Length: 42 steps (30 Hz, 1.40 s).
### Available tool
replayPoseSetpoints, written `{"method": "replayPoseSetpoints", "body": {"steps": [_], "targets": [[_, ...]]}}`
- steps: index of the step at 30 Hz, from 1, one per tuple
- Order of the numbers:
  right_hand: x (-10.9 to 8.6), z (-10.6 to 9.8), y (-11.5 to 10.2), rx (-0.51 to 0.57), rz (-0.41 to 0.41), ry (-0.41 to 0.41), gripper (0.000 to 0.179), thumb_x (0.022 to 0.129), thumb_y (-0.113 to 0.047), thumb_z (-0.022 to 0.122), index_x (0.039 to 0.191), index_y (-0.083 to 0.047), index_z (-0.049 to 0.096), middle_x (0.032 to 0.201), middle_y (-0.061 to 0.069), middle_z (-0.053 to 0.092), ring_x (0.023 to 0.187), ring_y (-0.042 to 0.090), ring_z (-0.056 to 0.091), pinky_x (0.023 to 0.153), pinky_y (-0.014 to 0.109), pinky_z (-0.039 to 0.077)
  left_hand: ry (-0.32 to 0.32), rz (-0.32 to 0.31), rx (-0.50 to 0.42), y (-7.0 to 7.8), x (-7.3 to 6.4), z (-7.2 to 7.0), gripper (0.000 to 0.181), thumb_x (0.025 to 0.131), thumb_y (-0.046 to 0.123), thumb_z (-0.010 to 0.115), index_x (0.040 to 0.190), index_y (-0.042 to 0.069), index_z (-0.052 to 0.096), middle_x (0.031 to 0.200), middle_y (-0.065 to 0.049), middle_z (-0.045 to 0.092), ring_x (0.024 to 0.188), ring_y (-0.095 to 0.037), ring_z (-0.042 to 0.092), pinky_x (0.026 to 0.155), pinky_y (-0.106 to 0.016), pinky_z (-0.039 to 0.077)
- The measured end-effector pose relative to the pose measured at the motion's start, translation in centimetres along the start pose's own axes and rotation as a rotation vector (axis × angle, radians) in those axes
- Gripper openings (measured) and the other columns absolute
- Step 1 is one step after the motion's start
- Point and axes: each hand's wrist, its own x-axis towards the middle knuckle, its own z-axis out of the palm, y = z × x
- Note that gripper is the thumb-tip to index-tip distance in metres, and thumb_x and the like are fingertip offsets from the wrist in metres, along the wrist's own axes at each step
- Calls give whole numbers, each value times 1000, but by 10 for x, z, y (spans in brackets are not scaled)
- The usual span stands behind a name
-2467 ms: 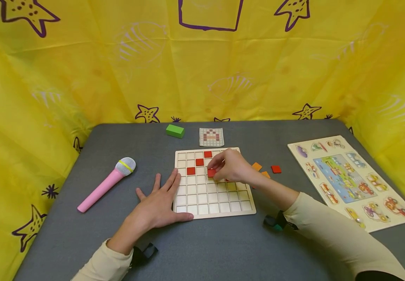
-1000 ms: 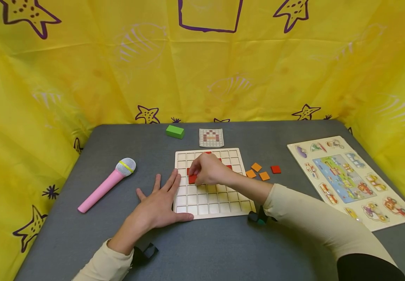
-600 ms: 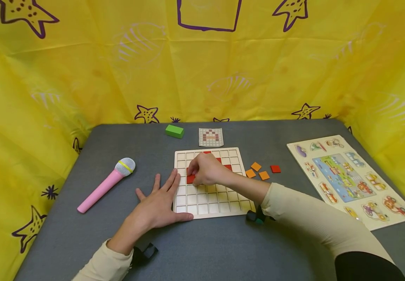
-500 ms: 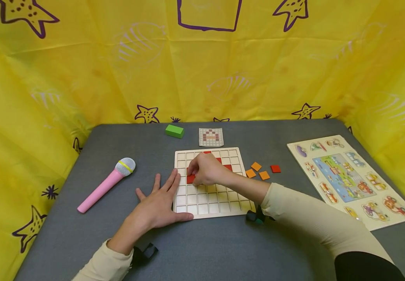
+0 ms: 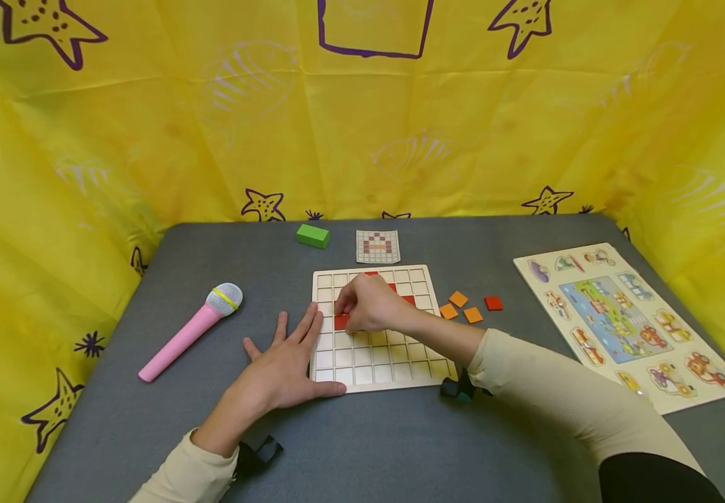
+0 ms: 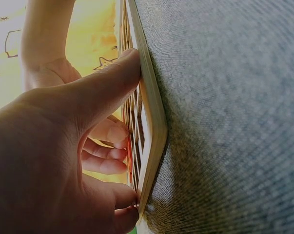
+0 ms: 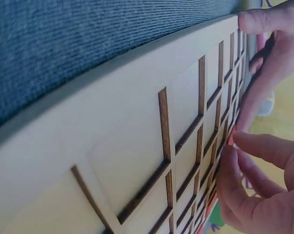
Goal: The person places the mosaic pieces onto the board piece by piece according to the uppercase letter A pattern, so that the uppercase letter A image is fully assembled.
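My left hand (image 5: 283, 369) is resting, fingers apart, on the left edge of the grid board (image 5: 383, 373) | one red tile (image 5: 340, 323) is lying at second column from left, directly beneath fingertips | my right hand (image 5: 372, 304), the nearer, is pinching it

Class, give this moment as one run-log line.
left hand: on grid board; right hand: pinches red tile; alongside: three orange tiles, loose red tile
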Motion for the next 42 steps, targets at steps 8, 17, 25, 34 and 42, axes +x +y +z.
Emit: {"method": "replayPoseSetpoints", "body": {"steps": [8,17,25,34,42], "targets": [[-10,-11,3,69,2,4,22,73,-1,84,91,-12,83,82,-4,75,77,11,64,71,24,52,-5,-2,-5,0,0,0,127,77,80,73,169,16,13,178,1,2,157,-56,4,95,-97,4],[-21,-23,15,139,32,18,19,79,-4,85,96,-10,81,90,1,76,83,13,66,78,27,55,-25,-16,-12,1,0,0,128,76,81,72,169,16,12,178,0,1,158,-55,3,95,-97,2],[-34,-33,26,176,64,42,16,83,-7,83,99,-11,82,92,-1,75,87,15,66,80,29,55,-30,-18,-16,1,0,-1,129,76,81,72,169,16,12,178,1,-1,158,-55,1,96,-96,2],[-47,-46,41,183,76,70,20,84,-6,81,104,-7,81,101,8,78,88,17,68,80,31,56,-25,-17,-15,0,0,0,128,77,81,72,169,17,11,178,2,-2,158,-54,1,95,-96,1],[-59,-55,57,187,132,117,19,84,-7,81,103,-9,82,87,2,74,83,20,65,75,31,53,-29,-18,-17,1,0,0,128,77,81,72,169,17,11,178,3,-2,158,-54,1,95,-96,1]]}}
